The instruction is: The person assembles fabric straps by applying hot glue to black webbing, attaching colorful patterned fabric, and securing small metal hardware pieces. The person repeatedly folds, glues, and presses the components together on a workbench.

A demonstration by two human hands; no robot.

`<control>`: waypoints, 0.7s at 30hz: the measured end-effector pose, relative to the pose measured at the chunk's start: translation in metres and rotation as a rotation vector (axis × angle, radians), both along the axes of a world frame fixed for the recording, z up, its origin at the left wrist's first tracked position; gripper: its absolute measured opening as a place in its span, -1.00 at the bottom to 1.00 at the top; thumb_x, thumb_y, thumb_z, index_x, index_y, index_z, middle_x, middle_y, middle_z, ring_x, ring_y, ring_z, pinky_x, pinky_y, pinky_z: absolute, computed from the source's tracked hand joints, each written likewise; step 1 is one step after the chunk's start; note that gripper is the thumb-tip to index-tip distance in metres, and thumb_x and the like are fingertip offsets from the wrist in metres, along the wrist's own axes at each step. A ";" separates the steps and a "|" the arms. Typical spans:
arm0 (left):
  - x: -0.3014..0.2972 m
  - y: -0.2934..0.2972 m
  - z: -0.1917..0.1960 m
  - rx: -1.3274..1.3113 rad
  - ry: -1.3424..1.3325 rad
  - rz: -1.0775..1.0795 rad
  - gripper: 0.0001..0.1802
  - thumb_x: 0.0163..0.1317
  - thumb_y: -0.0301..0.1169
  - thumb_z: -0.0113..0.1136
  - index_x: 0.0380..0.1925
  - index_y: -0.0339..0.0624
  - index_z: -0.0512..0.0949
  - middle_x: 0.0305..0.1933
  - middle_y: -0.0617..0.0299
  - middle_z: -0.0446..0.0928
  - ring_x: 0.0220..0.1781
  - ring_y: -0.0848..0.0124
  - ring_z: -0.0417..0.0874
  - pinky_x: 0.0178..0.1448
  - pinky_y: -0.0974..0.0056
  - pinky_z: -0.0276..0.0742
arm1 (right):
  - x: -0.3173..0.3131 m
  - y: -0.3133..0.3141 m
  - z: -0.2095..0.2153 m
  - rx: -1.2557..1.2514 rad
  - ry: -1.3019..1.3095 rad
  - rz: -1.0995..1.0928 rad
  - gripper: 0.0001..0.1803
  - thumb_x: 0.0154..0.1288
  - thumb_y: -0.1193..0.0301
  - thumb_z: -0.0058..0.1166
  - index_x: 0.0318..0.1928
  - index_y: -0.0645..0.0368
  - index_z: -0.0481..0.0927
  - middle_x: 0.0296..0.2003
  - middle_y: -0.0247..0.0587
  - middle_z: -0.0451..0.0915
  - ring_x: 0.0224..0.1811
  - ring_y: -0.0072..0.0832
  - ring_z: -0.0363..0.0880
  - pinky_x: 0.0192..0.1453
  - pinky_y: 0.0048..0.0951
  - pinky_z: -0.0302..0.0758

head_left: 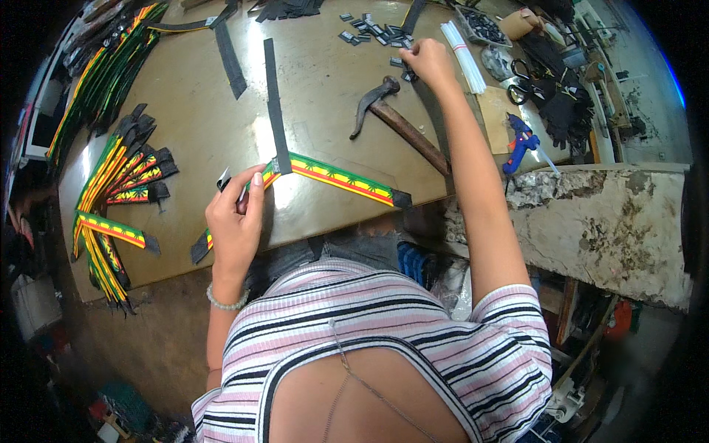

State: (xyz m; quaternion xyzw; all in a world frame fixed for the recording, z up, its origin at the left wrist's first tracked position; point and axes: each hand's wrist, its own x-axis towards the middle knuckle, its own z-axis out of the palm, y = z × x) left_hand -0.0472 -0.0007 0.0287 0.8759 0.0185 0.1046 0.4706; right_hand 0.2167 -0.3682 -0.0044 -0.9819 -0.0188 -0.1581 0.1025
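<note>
My left hand (238, 210) is closed on a green, yellow and red patterned strap (343, 179) beside its joint with a plain black strap (274, 96). The patterned strap slopes down to the right, ending in a black tip, and another end shows below my hand. A small dark piece with a pale edge (224, 179) shows at my fingers; its kind is unclear. My right hand (428, 63) reaches to the far side of the table, fingers pinched together beside several small black pieces with pale marks (375, 31). Whatever those fingertips hold is hidden.
A hammer (406, 124) lies between my arms. Bundled patterned straps (107, 173) lie left, with more strips (111, 66) beyond. At right are white sticks (464, 57), a blue glue gun (523, 142), scissors (518, 85) and a tray of small dark parts (484, 26).
</note>
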 end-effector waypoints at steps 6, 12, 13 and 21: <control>0.003 0.011 -0.024 -1.755 0.269 -0.598 -0.52 0.58 -0.18 -0.13 0.23 -0.39 0.40 -0.18 0.12 0.55 -0.22 0.35 0.55 -0.15 0.39 0.53 | -0.070 0.066 0.073 0.154 -0.423 0.055 -0.78 0.34 0.35 0.17 -0.20 0.26 0.70 -0.31 0.06 0.70 -0.27 -0.05 0.69 -0.13 -0.19 0.60; 0.019 -0.008 -0.026 -2.114 0.510 -0.386 -0.44 0.59 -0.13 -0.26 0.32 -0.41 0.28 0.26 -0.09 0.49 0.32 0.04 0.50 0.48 0.04 0.38 | -0.226 0.169 0.074 0.252 -0.213 0.738 -0.78 0.23 0.54 0.24 -0.10 0.28 0.65 -0.16 -0.07 0.65 -0.14 -0.20 0.66 -0.06 -0.28 0.60; 0.018 -0.013 -0.024 -2.020 0.507 -0.297 -0.45 0.59 -0.13 -0.24 0.31 -0.39 0.29 0.17 -0.04 0.52 0.24 0.10 0.54 0.41 0.10 0.43 | -0.238 0.181 0.068 0.273 -0.143 0.776 -0.73 0.19 0.53 0.26 -0.07 0.28 0.64 -0.15 -0.09 0.63 -0.10 -0.20 0.65 -0.04 -0.27 0.60; 0.013 0.000 -0.012 -1.733 0.372 -0.245 -0.55 0.51 -0.10 0.02 0.08 -0.31 0.47 -0.48 0.43 0.24 -0.47 0.59 0.27 -0.38 0.45 0.32 | -0.269 0.160 0.078 0.521 0.044 0.757 -0.68 0.39 0.37 0.09 0.06 0.30 0.57 -0.06 -0.02 0.58 -0.03 -0.24 0.61 0.04 -0.30 0.58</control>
